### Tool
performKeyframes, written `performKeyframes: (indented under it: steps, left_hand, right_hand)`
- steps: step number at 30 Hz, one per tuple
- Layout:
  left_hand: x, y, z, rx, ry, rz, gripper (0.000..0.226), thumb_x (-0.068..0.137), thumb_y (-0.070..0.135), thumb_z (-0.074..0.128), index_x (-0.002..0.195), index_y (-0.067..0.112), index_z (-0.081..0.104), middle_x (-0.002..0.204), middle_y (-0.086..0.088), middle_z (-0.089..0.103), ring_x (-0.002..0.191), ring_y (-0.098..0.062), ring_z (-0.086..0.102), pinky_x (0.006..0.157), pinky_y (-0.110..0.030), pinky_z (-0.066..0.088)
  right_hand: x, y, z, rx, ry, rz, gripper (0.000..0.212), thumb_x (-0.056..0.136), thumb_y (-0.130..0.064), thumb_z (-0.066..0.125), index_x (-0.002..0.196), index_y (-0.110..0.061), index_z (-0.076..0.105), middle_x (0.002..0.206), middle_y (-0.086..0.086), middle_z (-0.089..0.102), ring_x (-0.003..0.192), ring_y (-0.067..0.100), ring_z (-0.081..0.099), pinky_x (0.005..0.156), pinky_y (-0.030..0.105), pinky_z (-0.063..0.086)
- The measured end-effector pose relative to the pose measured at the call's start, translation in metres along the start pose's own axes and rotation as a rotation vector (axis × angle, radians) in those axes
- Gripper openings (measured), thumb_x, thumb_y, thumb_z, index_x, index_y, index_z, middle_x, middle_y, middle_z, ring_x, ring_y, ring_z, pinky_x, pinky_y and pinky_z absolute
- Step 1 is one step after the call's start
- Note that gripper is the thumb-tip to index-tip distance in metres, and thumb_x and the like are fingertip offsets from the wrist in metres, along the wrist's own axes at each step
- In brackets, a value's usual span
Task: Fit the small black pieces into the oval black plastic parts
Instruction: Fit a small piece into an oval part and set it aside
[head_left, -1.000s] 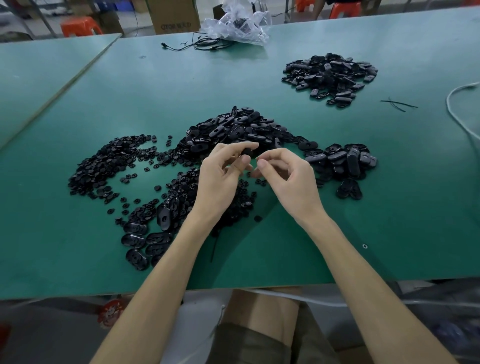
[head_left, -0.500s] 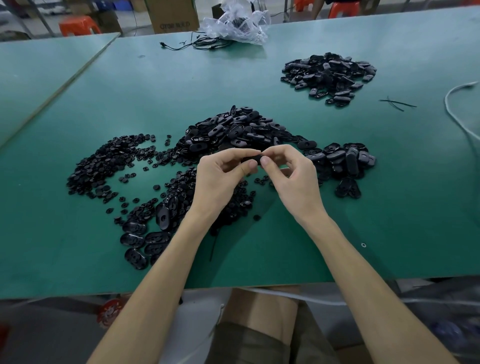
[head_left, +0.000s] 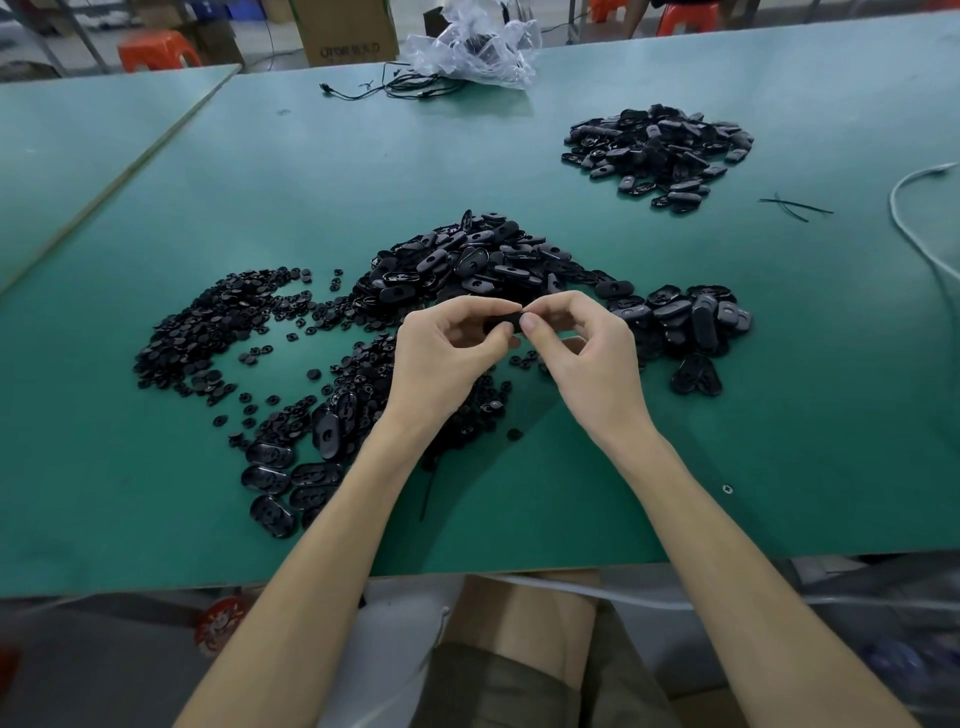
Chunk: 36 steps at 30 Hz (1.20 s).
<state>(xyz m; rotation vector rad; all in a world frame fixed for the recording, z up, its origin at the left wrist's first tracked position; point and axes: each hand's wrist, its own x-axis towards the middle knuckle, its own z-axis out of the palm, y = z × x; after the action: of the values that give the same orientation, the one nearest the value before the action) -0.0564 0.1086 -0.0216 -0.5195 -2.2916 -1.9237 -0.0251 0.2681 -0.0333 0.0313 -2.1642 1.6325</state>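
Oval black plastic parts (head_left: 467, 260) heaped at the middle of a green table (head_left: 571, 493), widest pile of all. Second heap (head_left: 657, 150) of the same parts far right, well apart from the first. Smaller cluster (head_left: 696, 317) just right of the hands. Short row (head_left: 291, 478) laid flat near the front edge at left. Small black pieces (head_left: 208, 322) spread in a loose arc at left, running into the middle pile. Left hand (head_left: 436, 358) and right hand (head_left: 592, 358) above the table, fingertip to fingertip. Both pinching one oval part (head_left: 501, 326) between thumb and forefinger, one hand at each end. Small piece seated in it or not: cannot tell.
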Motion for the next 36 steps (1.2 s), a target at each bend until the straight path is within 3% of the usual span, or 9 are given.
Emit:
performKeyframes:
  steps: [4,12,16,22,26,28,33,36]
  left_hand:
    - [0.0,0.0,0.002,0.057,0.024,-0.013,0.019,0.09,0.0,0.073,0.104,0.011,0.079,0.093,0.002,0.08,0.085,-0.018,0.078,0.084,-0.041,0.064]
    - [0.001,0.0,0.004,0.107,0.046,-0.037,0.018,0.088,-0.002,0.07,0.1,0.009,0.078,0.091,-0.001,0.079,0.082,-0.027,0.075,0.081,-0.045,0.063]
    - [0.0,-0.001,0.001,-0.006,0.018,-0.037,0.017,0.092,-0.001,0.073,0.107,0.005,0.078,0.093,-0.003,0.08,0.085,-0.02,0.078,0.083,-0.036,0.064]
    - [0.001,-0.001,-0.001,-0.135,-0.02,-0.036,0.019,0.093,-0.002,0.072,0.112,0.002,0.076,0.095,-0.009,0.08,0.086,-0.023,0.078,0.081,-0.029,0.062]
    - [0.003,-0.003,-0.003,-0.098,0.005,-0.04,0.017,0.094,-0.004,0.071,0.11,-0.001,0.076,0.093,-0.011,0.08,0.081,-0.022,0.077,0.08,-0.03,0.062]
    - [0.003,-0.003,-0.003,-0.096,0.004,-0.049,0.017,0.093,-0.002,0.072,0.11,-0.001,0.076,0.092,-0.011,0.08,0.081,-0.021,0.077,0.079,-0.029,0.061]
    - [0.003,-0.001,-0.004,-0.108,-0.004,-0.047,0.02,0.096,0.002,0.071,0.115,0.0,0.075,0.1,-0.01,0.08,0.09,-0.023,0.078,0.084,-0.037,0.063]
    - [0.003,-0.001,-0.003,-0.06,-0.001,-0.042,0.023,0.098,0.003,0.069,0.12,0.005,0.074,0.11,-0.005,0.079,0.1,-0.021,0.076,0.089,-0.037,0.061]
  right_hand:
    - [-0.001,0.001,0.001,-0.007,-0.015,0.005,0.003,0.097,-0.019,0.073,0.095,-0.021,0.074,0.087,-0.021,0.073,0.085,0.002,0.069,0.076,0.014,0.05]
    - [-0.001,0.0,0.001,-0.024,-0.039,0.014,0.003,0.095,-0.019,0.076,0.091,-0.019,0.075,0.082,-0.017,0.074,0.076,0.004,0.069,0.07,0.016,0.05]
    - [-0.001,-0.001,0.0,0.0,-0.017,0.003,0.003,0.096,-0.015,0.074,0.097,-0.018,0.074,0.084,-0.02,0.074,0.083,0.002,0.07,0.073,0.013,0.049]
    - [-0.003,-0.004,0.0,0.025,-0.006,-0.024,0.022,0.096,-0.013,0.07,0.113,-0.028,0.069,0.087,-0.014,0.071,0.089,0.007,0.069,0.074,0.019,0.052]
    - [-0.005,-0.007,0.001,-0.016,-0.05,-0.065,0.018,0.096,-0.007,0.07,0.102,-0.023,0.077,0.099,-0.012,0.072,0.095,0.012,0.072,0.076,0.04,0.058]
    - [-0.005,-0.007,0.001,-0.026,-0.061,-0.072,0.016,0.096,-0.007,0.07,0.1,-0.02,0.079,0.103,-0.009,0.072,0.096,0.013,0.072,0.075,0.045,0.058]
    - [-0.004,-0.01,0.002,-0.005,-0.032,-0.068,0.02,0.098,-0.004,0.065,0.104,-0.018,0.079,0.109,-0.01,0.07,0.092,0.009,0.069,0.068,0.032,0.057]
    - [-0.004,-0.011,0.002,-0.006,0.009,-0.079,0.022,0.098,-0.004,0.065,0.109,-0.016,0.079,0.116,-0.008,0.069,0.093,0.007,0.068,0.072,0.02,0.053]
